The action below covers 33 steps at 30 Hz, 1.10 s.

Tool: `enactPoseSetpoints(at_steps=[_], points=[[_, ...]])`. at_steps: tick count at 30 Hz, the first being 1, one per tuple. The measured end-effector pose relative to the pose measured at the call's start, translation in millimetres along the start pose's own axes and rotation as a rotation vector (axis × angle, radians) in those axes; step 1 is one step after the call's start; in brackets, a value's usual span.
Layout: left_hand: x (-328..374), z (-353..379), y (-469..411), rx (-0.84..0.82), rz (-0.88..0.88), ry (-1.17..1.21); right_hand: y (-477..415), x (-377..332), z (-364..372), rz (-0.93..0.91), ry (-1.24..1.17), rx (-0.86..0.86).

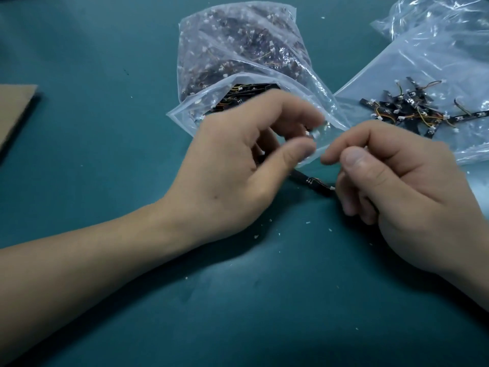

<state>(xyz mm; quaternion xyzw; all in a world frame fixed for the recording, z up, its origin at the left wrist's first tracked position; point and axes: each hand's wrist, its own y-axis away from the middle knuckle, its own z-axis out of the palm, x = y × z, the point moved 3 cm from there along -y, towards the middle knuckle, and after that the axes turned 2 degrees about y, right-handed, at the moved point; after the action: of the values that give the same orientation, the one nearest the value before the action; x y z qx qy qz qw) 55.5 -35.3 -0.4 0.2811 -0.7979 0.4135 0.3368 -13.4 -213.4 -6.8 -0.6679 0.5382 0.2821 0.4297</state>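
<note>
Left hand (238, 160) and right hand (397, 186) flank a thin black strip (311, 180), white-tipped.

Table (105, 300), bearing:
- Centre rear: filled bag (238, 49), mouth toward the near side.
- Right of it: flat bag (383, 83), pile of strips (412, 112) on or in it.
- Far right rear: crumpled bag (436, 14).
- Left edge: cardboard sheet (16, 109).
- Before filled bag: single strip (312, 181), between left hand (238, 160) and right hand (397, 186), right end at the right fingers (349, 197).
</note>
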Motion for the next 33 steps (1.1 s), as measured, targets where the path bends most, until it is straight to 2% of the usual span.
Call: enactPoseSetpoints(at_steps=[4, 16, 20, 23, 25, 29, 31, 33], points=[[-6.7, -3.8, -4.7, 0.052, -0.153, 0.213, 3.0, -0.9, 1.1, -0.020, 0.146, -0.032], [-4.3, -3.2, -2.8, -0.006, -0.203, 0.397, 4.1, -2.7, 7.1, -0.068, 0.571, -0.100], [-2.7, -3.9, -4.3, 0.019, -0.157, 0.407, 4.4, -6.5, 5.9, -0.119, 0.463, -0.158], [-3.1, -4.4, -4.2, 0.049, -0.133, 0.374, 4.1, -4.6, 0.0, -0.051, 0.306, -0.017], [-3.6, -4.2, -4.2, 0.057, -0.125, 0.338, 3.0, 0.5, 0.5, -0.009, 0.376, 0.006], [-2.9, -2.6, -5.6, 0.045, -0.093, 0.232, 3.0, -1.9, 5.4, -0.066, 0.551, -0.138], [-3.4, -2.1, -6.0, 0.042, -0.109, 0.227, 4.5, -5.2, 6.1, -0.122, 0.477, -0.199], [-3.3, -2.0, -6.5, 0.029, -0.113, 0.218, 4.0, -4.8, 2.1, -0.095, 0.291, -0.157]])
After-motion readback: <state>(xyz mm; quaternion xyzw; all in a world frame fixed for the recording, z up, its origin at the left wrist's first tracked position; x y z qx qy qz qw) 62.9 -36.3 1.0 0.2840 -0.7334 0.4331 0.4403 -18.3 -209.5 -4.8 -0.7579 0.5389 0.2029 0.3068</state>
